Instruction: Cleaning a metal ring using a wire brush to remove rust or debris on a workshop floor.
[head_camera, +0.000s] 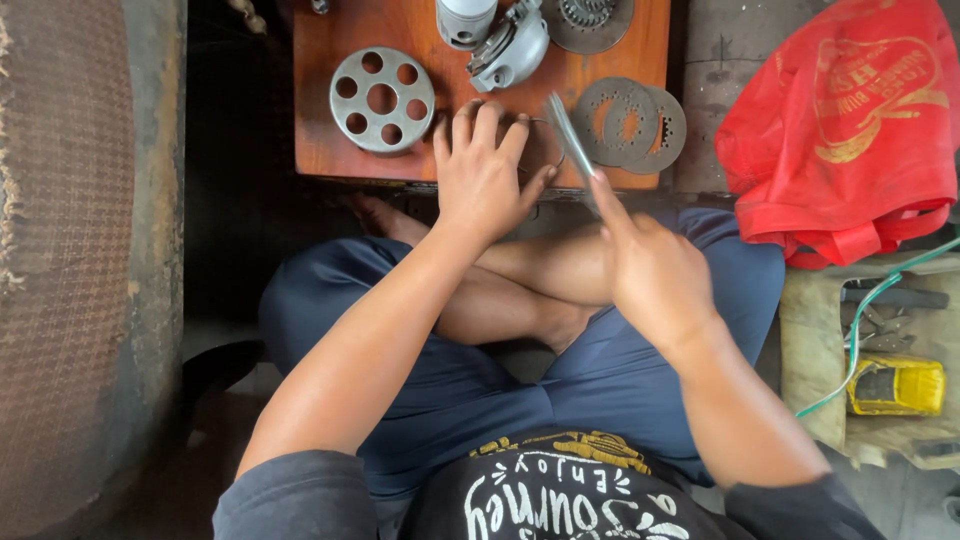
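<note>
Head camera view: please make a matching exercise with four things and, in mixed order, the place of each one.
Things:
1. round grey metal disc with holes
2. red plastic bag
3. yellow box-shaped tool
4. thin blurred metal tool

Places:
A. in the right hand
B. upper right, beside the wooden board
C. on the board, left of the left hand
D. lower right

Pairs: 1-C, 2-B, 3-D, 4-A

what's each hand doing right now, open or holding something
Left hand: open, fingers spread, pressing down on a thin ring on the wooden board.
Right hand: closed on a thin metal tool.
</note>
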